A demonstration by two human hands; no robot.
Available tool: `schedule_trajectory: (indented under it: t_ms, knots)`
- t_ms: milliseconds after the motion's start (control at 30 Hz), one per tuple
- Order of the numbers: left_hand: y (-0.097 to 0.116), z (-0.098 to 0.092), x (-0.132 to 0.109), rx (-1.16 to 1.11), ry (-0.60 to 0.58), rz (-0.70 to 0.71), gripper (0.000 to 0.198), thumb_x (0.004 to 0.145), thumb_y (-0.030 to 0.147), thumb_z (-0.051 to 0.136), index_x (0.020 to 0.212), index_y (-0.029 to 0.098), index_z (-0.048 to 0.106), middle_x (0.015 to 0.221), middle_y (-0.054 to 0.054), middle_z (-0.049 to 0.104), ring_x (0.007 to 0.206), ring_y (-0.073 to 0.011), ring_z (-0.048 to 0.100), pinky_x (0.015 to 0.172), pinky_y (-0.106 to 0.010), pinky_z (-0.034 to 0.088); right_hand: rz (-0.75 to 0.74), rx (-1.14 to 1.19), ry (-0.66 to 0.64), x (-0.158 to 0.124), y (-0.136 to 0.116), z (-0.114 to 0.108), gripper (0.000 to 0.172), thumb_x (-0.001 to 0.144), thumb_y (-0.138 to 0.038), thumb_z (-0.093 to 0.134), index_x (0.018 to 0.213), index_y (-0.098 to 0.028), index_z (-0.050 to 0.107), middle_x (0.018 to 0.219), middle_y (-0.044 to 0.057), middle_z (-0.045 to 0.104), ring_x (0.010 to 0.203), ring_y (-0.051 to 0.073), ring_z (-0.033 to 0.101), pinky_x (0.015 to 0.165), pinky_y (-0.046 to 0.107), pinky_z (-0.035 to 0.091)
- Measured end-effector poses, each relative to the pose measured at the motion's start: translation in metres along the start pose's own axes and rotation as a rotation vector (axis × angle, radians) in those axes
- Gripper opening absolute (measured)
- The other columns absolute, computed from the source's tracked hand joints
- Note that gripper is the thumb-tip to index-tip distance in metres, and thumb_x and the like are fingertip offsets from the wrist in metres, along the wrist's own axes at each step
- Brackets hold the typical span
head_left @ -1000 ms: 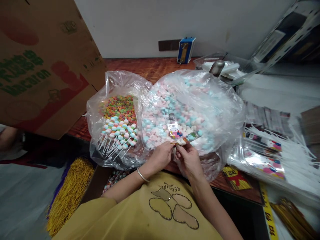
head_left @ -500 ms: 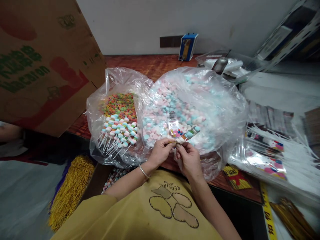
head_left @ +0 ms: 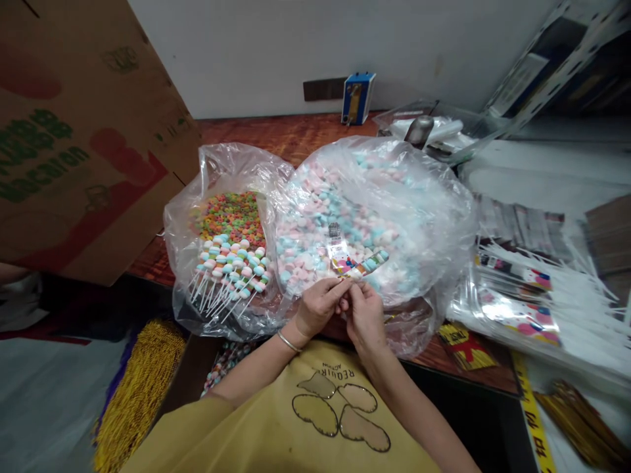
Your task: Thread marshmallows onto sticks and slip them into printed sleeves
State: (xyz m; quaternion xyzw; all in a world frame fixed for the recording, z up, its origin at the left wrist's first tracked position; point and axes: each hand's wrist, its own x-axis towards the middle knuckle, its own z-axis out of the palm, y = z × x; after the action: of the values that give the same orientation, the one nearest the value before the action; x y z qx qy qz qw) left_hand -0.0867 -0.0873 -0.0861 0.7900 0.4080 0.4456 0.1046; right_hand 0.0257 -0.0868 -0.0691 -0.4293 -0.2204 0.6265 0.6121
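A narrow clear candy bag [head_left: 373,263] with pastel sweets inside slants up and to the right from my fingertips. My left hand [head_left: 318,303] is closed, thumb and fingers pinching the bag's near end. Close against it, my right hand [head_left: 367,314] is closed in a pinch at the same end. A thin yellowish strip seems to show at the fingertips, too small to make out. Just beyond lies a printed clear wrapper [head_left: 340,253] on a big plastic bag of pink, blue and white marshmallows [head_left: 315,210].
Marshmallow sticks [head_left: 231,263] lie on a bag of colourful ring candies [head_left: 231,213] to the left. A large carton [head_left: 89,144] stands beyond. Rightward are white sticks [head_left: 582,289], printed wrappers [head_left: 522,315] and a yellow-red pack [head_left: 467,345]. Gold ties [head_left: 142,394] hang lower left.
My hands have drawn closer together, and the right fingers now curl more tightly at the bag's end. The whole view has shifted slightly.
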Motion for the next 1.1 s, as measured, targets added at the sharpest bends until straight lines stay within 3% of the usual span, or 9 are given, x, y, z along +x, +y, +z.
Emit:
schedule_trajectory:
  t_ms: [100,233,400,533,700,767,867,967,1100]
  knots:
    - [-0.003,0.002,-0.001,0.051,0.017,-0.02,0.042,0.101,0.013,0.044,0.139,0.022,0.06,0.102,-0.009,0.073,0.079,-0.0136,0.068,0.074,-0.025,0.056,-0.019,-0.003,0.001,0.0,0.002,-0.002,0.033,0.077,-0.04,0.08,0.07,-0.023,0.052,0.044,-0.01,0.05,0.038,0.009,0.045,0.041,0.023,0.041]
    - [0.004,0.002,0.005,0.004,0.037,-0.195,0.039,0.1,0.015,0.046,0.134,0.021,0.065,0.1,-0.009,0.073,0.091,-0.0168,0.068,0.082,-0.029,0.056,-0.102,-0.126,-0.016,-0.002,0.004,-0.008,0.034,0.081,-0.046,0.079,0.077,-0.023,0.054,0.052,-0.009,0.053,0.044,0.01,0.049,0.047,0.023,0.044]
    - [0.018,-0.005,0.019,-0.374,0.055,-0.526,0.026,0.094,0.021,0.06,0.115,0.02,0.076,0.1,-0.007,0.076,0.093,-0.0178,0.068,0.086,-0.03,0.054,-0.353,-0.505,-0.044,-0.006,-0.004,-0.019,0.028,0.093,-0.047,0.065,0.083,-0.022,0.055,0.067,-0.004,0.059,0.057,0.013,0.055,0.056,0.026,0.047]
    - [0.018,-0.011,0.025,-0.71,-0.01,-0.808,0.03,0.084,0.03,0.073,0.11,0.018,0.078,0.1,-0.007,0.077,0.083,-0.0167,0.067,0.076,-0.028,0.053,-0.579,-0.794,-0.087,-0.008,-0.017,-0.023,0.019,0.099,-0.036,0.056,0.084,-0.023,0.056,0.072,-0.001,0.061,0.064,0.016,0.058,0.063,0.028,0.048]
    - [0.016,-0.011,0.026,-0.904,0.026,-0.975,0.034,0.072,0.035,0.084,0.098,0.014,0.078,0.082,-0.003,0.073,0.066,-0.0104,0.059,0.065,-0.024,0.047,-0.748,-0.966,-0.213,-0.006,-0.023,-0.028,0.011,0.1,-0.025,0.052,0.091,-0.023,0.057,0.08,0.001,0.064,0.072,0.018,0.061,0.068,0.029,0.048]
    - [0.017,-0.008,0.025,-0.967,0.088,-0.998,0.035,0.068,0.036,0.086,0.092,0.013,0.077,0.074,0.0,0.068,0.06,-0.0078,0.054,0.06,-0.021,0.043,-0.78,-1.016,-0.236,-0.004,-0.021,-0.029,0.011,0.1,-0.023,0.05,0.093,-0.023,0.058,0.084,0.003,0.065,0.076,0.019,0.062,0.07,0.03,0.048]
    - [0.022,-0.002,0.025,-1.126,0.188,-1.039,0.036,0.065,0.038,0.088,0.086,0.012,0.073,0.06,0.004,0.057,0.053,-0.0048,0.045,0.053,-0.019,0.035,-0.804,-1.088,-0.173,-0.002,-0.015,-0.029,0.012,0.101,-0.025,0.049,0.092,-0.023,0.057,0.084,0.004,0.065,0.077,0.02,0.062,0.07,0.031,0.048]
    - [0.027,0.0,0.026,-1.281,0.199,-1.088,0.036,0.066,0.037,0.088,0.083,0.012,0.068,0.056,0.006,0.05,0.049,-0.0037,0.039,0.049,-0.018,0.03,-0.794,-1.082,-0.124,-0.002,-0.014,-0.025,0.014,0.1,-0.027,0.048,0.09,-0.023,0.057,0.085,0.005,0.064,0.079,0.021,0.061,0.072,0.033,0.048]
    - [0.03,0.0,0.027,-1.325,0.191,-1.104,0.037,0.067,0.035,0.087,0.087,0.013,0.066,0.06,0.006,0.052,0.049,-0.0031,0.039,0.048,-0.017,0.03,-0.633,-0.901,-0.127,-0.003,-0.022,-0.017,0.012,0.097,-0.031,0.055,0.089,-0.023,0.058,0.088,0.005,0.067,0.085,0.022,0.063,0.077,0.036,0.051]
